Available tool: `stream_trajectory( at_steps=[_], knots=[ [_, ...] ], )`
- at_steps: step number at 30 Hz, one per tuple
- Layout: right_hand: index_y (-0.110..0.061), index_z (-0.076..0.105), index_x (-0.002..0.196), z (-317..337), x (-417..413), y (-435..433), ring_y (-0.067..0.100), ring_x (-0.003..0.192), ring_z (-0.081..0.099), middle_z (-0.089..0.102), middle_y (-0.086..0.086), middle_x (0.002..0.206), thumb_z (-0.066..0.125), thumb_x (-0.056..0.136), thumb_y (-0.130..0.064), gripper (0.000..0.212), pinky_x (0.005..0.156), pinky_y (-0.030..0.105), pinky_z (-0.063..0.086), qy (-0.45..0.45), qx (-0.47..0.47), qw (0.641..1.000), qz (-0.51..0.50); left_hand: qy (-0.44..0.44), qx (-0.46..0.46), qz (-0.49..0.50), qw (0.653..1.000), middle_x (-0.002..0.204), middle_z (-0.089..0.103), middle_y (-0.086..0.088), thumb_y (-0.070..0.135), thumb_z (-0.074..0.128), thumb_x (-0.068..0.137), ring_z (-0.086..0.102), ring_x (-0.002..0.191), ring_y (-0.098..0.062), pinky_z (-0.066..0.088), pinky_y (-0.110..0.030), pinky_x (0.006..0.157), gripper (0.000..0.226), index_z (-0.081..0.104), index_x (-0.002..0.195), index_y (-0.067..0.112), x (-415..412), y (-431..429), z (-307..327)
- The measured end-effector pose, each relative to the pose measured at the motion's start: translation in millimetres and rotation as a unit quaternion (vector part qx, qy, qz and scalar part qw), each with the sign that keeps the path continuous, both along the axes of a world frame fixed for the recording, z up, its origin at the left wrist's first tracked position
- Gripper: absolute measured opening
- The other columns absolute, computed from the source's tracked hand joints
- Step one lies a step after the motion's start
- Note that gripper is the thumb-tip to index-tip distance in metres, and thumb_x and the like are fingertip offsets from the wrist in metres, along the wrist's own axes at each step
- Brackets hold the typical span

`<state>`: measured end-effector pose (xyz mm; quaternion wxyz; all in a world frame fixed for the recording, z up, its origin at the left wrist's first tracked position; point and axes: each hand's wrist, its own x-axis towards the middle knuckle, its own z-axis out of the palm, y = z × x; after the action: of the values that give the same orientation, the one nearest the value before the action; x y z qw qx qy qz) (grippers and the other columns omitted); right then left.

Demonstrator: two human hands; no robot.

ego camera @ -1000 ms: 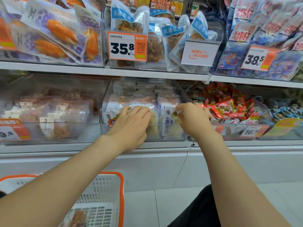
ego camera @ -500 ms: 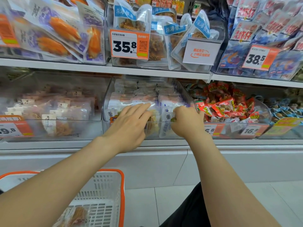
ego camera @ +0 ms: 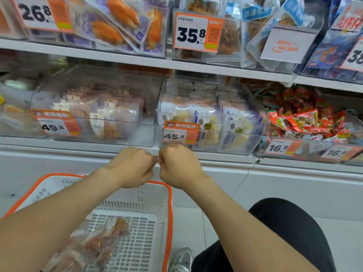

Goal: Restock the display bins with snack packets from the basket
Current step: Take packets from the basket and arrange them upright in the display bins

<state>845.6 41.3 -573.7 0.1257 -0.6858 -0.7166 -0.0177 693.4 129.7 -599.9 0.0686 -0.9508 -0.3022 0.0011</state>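
Observation:
My left hand and my right hand hover side by side, almost touching, in front of the shelf edge just below the clear middle bin. Both have their fingers curled in, and I see nothing in them. That bin is packed with pale snack packets standing in rows and carries a 45.8 price tag. Below my arms stands the white basket with an orange rim. A few clear packets of orange-brown snacks lie in it, partly hidden by my left forearm.
A clear bin tagged 49.8 with pinkish packets sits to the left. A bin of red packets sits to the right. The upper shelf holds larger bags. My knee in black trousers and a shoe are beside the basket.
Both hands have come out of the middle bin and dropped down to the shelf edge, with fingers now curled. The view has tilted down, so more of the basket shows.

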Motion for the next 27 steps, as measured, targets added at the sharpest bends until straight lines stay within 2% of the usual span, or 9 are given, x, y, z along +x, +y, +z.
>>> stream_trajectory(
  at_steps=[6, 10, 14, 17, 19, 21, 23, 25, 27],
  knots=[
    [-0.021, 0.048, 0.090, -63.7, -75.7, 19.4, 0.033, 0.088, 0.055, 0.057, 0.009, 0.096, 0.059, 0.088, -0.013, 0.013, 0.069, 0.037, 0.040, -0.047, -0.153, 0.981, 0.105, 0.139, -0.134, 0.092, 0.977, 0.092, 0.064, -0.002, 0.028, 0.048, 0.099, 0.057, 0.077, -0.026, 0.041, -0.034, 0.063, 0.016, 0.061, 0.091, 0.022, -71.3, 6.7, -41.7],
    [-0.014, 0.055, 0.090, -102.0, -107.8, 33.2, 0.033, 0.082, 0.052, 0.058, 0.014, 0.092, 0.060, 0.093, -0.014, 0.006, 0.070, 0.038, 0.042, -0.065, -0.220, 0.964, 0.137, 0.222, -0.235, 0.148, 0.935, 0.108, 0.067, -0.006, 0.021, 0.050, 0.098, 0.067, 0.091, -0.028, 0.056, -0.040, 0.076, 0.023, 0.068, 0.113, 0.018, -119.5, 16.8, -93.2],
    [-0.013, 0.055, 0.088, -155.6, -131.2, 37.9, 0.034, 0.086, 0.058, 0.052, 0.012, 0.085, 0.056, 0.097, -0.012, 0.009, 0.072, 0.037, 0.043, -0.015, -0.304, 0.949, 0.085, 0.220, -0.284, 0.185, 0.915, 0.115, 0.067, -0.008, 0.021, 0.052, 0.101, 0.063, 0.087, -0.025, 0.052, -0.036, 0.070, 0.025, 0.066, 0.121, 0.015, -139.4, 19.2, -142.1],
    [-0.007, 0.055, 0.078, -205.0, -138.3, 36.0, 0.037, 0.093, 0.064, 0.055, 0.013, 0.082, 0.052, 0.095, -0.004, 0.017, 0.073, 0.038, 0.047, 0.057, -0.383, 0.922, 0.026, 0.202, -0.337, 0.212, 0.895, 0.118, 0.066, -0.006, 0.020, 0.051, 0.100, 0.066, 0.094, -0.025, 0.057, -0.039, 0.081, 0.026, 0.067, 0.121, 0.018, -147.3, 17.9, -182.8],
    [-0.003, 0.066, 0.103, -232.9, -135.1, 36.9, 0.038, 0.109, 0.064, 0.065, 0.018, 0.107, 0.050, 0.096, -0.005, 0.017, 0.087, 0.042, 0.055, 0.119, -0.422, 0.899, -0.018, 0.212, -0.362, 0.227, 0.879, 0.121, 0.067, -0.004, 0.021, 0.052, 0.099, 0.068, 0.099, -0.024, 0.058, -0.042, 0.087, 0.029, 0.065, 0.126, 0.018, -154.7, 17.3, -207.2],
    [-0.005, 0.056, 0.135, -254.8, -127.9, 38.3, 0.036, 0.116, 0.060, 0.058, 0.019, 0.133, 0.048, 0.100, -0.008, 0.036, 0.096, 0.044, 0.054, 0.197, -0.449, 0.866, -0.094, 0.221, -0.389, 0.241, 0.861, 0.124, 0.066, -0.005, 0.025, 0.053, 0.103, 0.065, 0.098, -0.022, 0.055, -0.039, 0.088, 0.031, 0.061, 0.131, 0.014, -159.3, 16.7, -224.9],
    [-0.009, 0.041, 0.152, -273.9, -122.7, 39.5, 0.030, 0.102, 0.060, 0.051, 0.021, 0.143, 0.047, 0.102, -0.010, 0.050, 0.083, 0.041, 0.053, 0.285, -0.462, 0.826, -0.155, 0.208, -0.429, 0.257, 0.841, 0.134, 0.062, -0.010, 0.021, 0.050, 0.107, 0.061, 0.102, -0.023, 0.051, -0.035, 0.086, 0.035, 0.055, 0.138, 0.007, -159.1, 17.3, -235.6],
    [-0.016, 0.027, 0.160, -289.4, -120.6, 41.5, 0.019, 0.078, 0.056, 0.051, 0.021, 0.146, 0.045, 0.103, -0.008, 0.061, 0.064, 0.031, 0.047, 0.370, -0.471, 0.780, -0.183, 0.187, -0.474, 0.275, 0.815, 0.147, 0.053, -0.013, 0.020, 0.051, 0.108, 0.059, 0.119, -0.026, 0.049, -0.035, 0.094, 0.045, 0.044, 0.148, 0.003, -156.9, 19.6, -248.2],
    [-0.026, 0.023, 0.162, -297.6, -124.2, 44.5, 0.014, 0.072, 0.055, 0.055, 0.016, 0.133, 0.043, 0.105, -0.009, 0.063, 0.060, 0.026, 0.048, 0.440, -0.471, 0.739, -0.194, 0.171, -0.510, 0.290, 0.792, 0.156, 0.045, -0.014, 0.024, 0.053, 0.107, 0.054, 0.129, -0.029, 0.048, -0.036, 0.099, 0.057, 0.033, 0.156, 0.003, -155.3, 21.8, -258.7]
  ],
)
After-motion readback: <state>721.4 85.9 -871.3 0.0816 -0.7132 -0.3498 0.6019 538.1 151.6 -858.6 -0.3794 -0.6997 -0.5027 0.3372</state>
